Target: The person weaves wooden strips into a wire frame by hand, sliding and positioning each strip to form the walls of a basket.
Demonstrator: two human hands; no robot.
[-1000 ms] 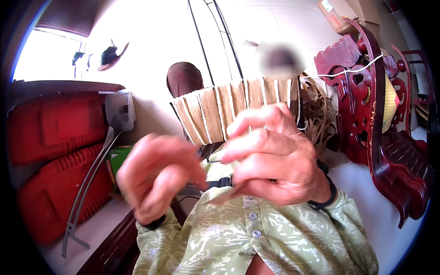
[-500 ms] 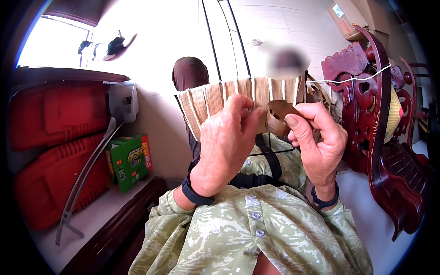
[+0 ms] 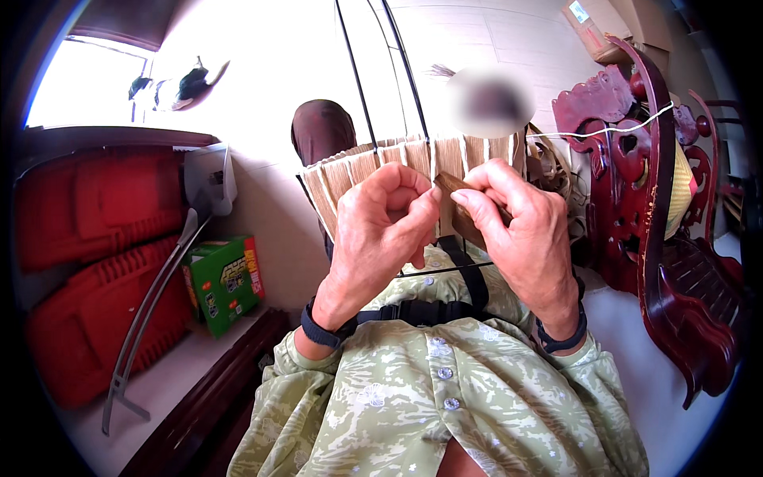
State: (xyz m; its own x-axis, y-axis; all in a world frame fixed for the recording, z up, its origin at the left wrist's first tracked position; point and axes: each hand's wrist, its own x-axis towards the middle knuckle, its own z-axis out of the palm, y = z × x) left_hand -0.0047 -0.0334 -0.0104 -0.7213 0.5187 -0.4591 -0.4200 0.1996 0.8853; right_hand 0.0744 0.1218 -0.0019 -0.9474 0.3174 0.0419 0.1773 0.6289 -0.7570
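A band of tan cord (image 3: pixel 364 163) wrapped side by side, crossed by several white strands (image 3: pixel 403 153), spans a thin black metal frame (image 3: pixel 358 75) over my lap. My left hand (image 3: pixel 373 226) is at its near face, thumb and forefinger pinched together at a white strand near the middle. Close beside it, my right hand (image 3: pixel 524 226) grips a flat brown strip wound into a coil (image 3: pixel 467 229) between thumb and fingers. One end of the coil points toward my left fingertips. My right hand covers part of the band.
Carved dark-red wooden furniture (image 3: pixel 656 238) stands at the right, with a white cord (image 3: pixel 604 132) running from it toward the band. On the left are red plastic cases (image 3: pixel 103 294), a green box (image 3: pixel 225 278) and a grey metal bar (image 3: pixel 143 326). A cardboard box (image 3: pixel 594 32) sits far right.
My right hand has moved left with the brown coil, bringing it next to my left fingertips. The coil has turned. My left hand has shifted slightly, its fingers still pinched.
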